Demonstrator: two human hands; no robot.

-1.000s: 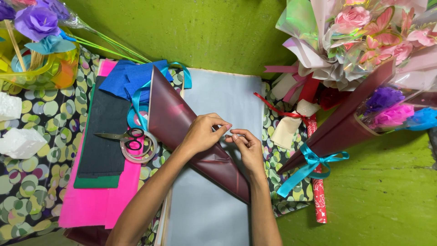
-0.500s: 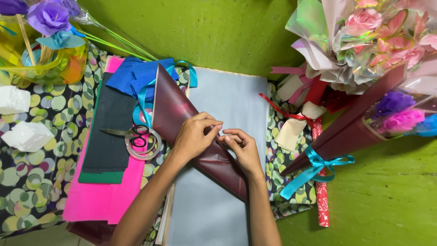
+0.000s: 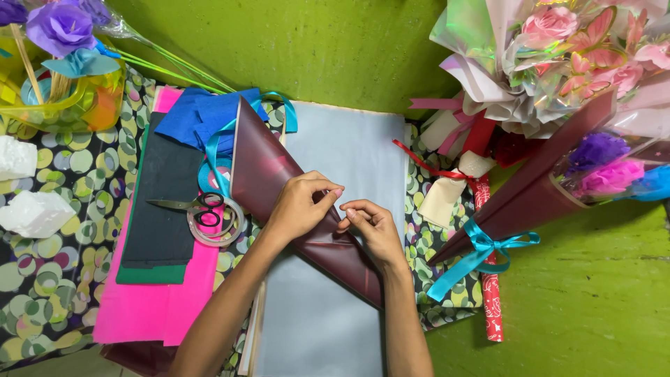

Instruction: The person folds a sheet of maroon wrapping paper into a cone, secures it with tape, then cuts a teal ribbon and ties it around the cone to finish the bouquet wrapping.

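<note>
Left hand (image 3: 300, 206) and right hand (image 3: 373, 230) pinched shut on the seam of a maroon paper cone (image 3: 279, 185); cone flat on a pale grey sheet (image 3: 349, 146) atop the surface. Scissors (image 3: 188, 206) and teal ribbon (image 3: 213, 150) just left; 1 finished cone bouquet (image 3: 530, 192) well right.

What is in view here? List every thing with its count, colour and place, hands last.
paper cone: one, dark maroon, lying across the grey sheet under both hands
grey sheet: one, pale grey, middle of the table
scissors: one pair, black handles, left of the cone on a tape roll
tape roll: one, clear, under the scissors
paper sheets: a stack, pink, black, green and blue, left side
foam blocks: two, white, far left
finished bouquet: one, maroon cone with teal ribbon, right
wrapped roses: one bunch, pink, top right
purple flower: one, top left
left hand: on the cone
right hand: on the cone, pinching near the left hand
</note>
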